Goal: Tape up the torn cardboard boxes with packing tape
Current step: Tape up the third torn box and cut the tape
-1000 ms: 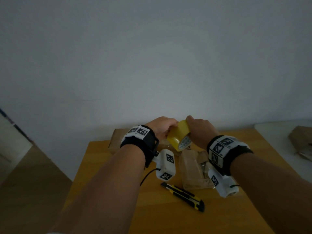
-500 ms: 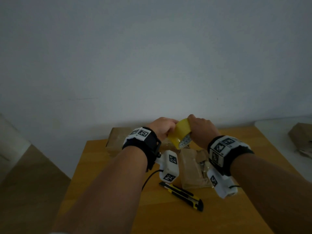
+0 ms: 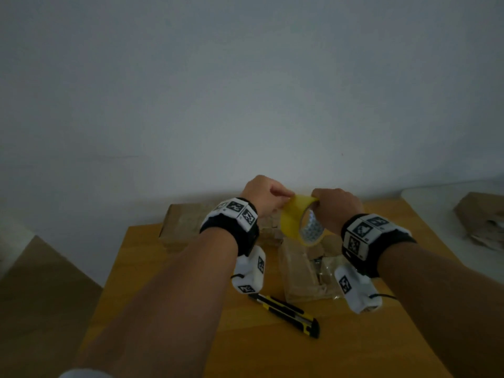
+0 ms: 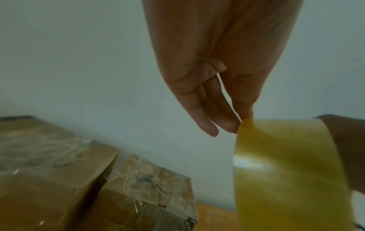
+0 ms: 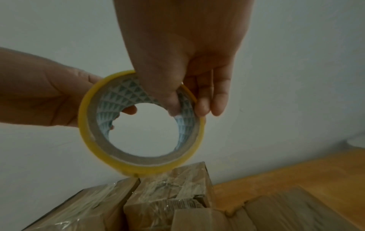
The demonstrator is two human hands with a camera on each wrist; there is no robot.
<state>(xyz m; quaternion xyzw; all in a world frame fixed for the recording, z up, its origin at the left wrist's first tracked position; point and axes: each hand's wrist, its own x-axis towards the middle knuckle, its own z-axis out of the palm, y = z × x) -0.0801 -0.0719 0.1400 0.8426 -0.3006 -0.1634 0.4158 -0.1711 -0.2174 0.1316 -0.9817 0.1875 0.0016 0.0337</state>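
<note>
A yellow packing tape roll [image 3: 293, 222] is held in the air between both hands, above the torn cardboard boxes [image 3: 297, 271]. My left hand [image 3: 286, 193] pinches the roll's top edge with thumb and fingertips; in the left wrist view my left hand [image 4: 240, 123] meets the tape roll [image 4: 286, 164] at its upper corner. My right hand [image 5: 187, 106] grips the tape roll [image 5: 142, 162] with the thumb inside the patterned core and the fingers outside. Taped, crumpled boxes [image 5: 173, 190] lie just under it.
A yellow and black utility knife [image 3: 289, 315] lies on the wooden table [image 3: 163, 282] near me. A larger cardboard box [image 3: 180, 225] stands at the back left against the wall. More cardboard [image 3: 480, 219] lies on a white surface to the right.
My left hand has slid from covering the roll's side to pinching its top edge. The roll has turned, and more of its core shows. The right hand keeps its grip.
</note>
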